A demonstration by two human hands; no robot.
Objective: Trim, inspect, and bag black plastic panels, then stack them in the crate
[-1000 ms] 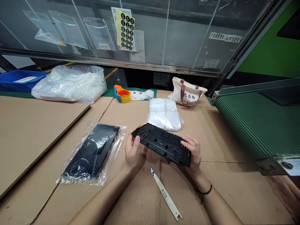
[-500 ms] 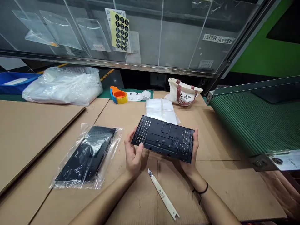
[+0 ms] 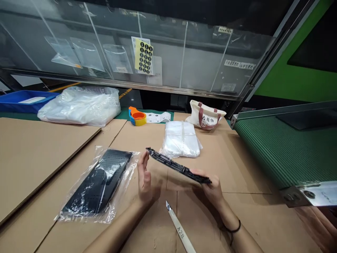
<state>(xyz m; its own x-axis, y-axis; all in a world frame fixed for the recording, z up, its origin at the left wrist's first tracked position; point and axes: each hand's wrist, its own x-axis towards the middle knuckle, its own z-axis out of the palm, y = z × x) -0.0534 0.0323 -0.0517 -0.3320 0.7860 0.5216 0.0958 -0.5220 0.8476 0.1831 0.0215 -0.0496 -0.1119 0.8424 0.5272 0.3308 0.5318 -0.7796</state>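
Note:
A thin black plastic housing panel point(image 3: 179, 166) is held above the cardboard and seen nearly edge-on, its right end lower than its left. My right hand point(image 3: 212, 188) grips the right end, fingers over its far side. At the left end, my left hand point(image 3: 144, 177) has its fingers stretched upward, fingertips by the panel's corner and thumb apart; whether they touch is hard to tell. Below the panel lies a craft knife point(image 3: 179, 228) with a pale handle marked A28, blade pointing away. To the left, another black panel point(image 3: 98, 182) lies in a clear plastic bag point(image 3: 105, 216).
Behind the panel lies a stack of clear bags point(image 3: 182, 138). Farther back are a tape roll holder point(image 3: 137, 117), a cloth bag point(image 3: 205, 116), a large plastic bundle point(image 3: 80, 105) and a blue bin point(image 3: 15, 102). A green conveyor belt point(image 3: 286, 147) borders the right; a cardboard sheet point(image 3: 39, 151) lies left.
The panel has tipped from showing its broad slotted face to nearly edge-on. My left thumb has come off its face, and my right hand has shifted its hold. The view has tilted up.

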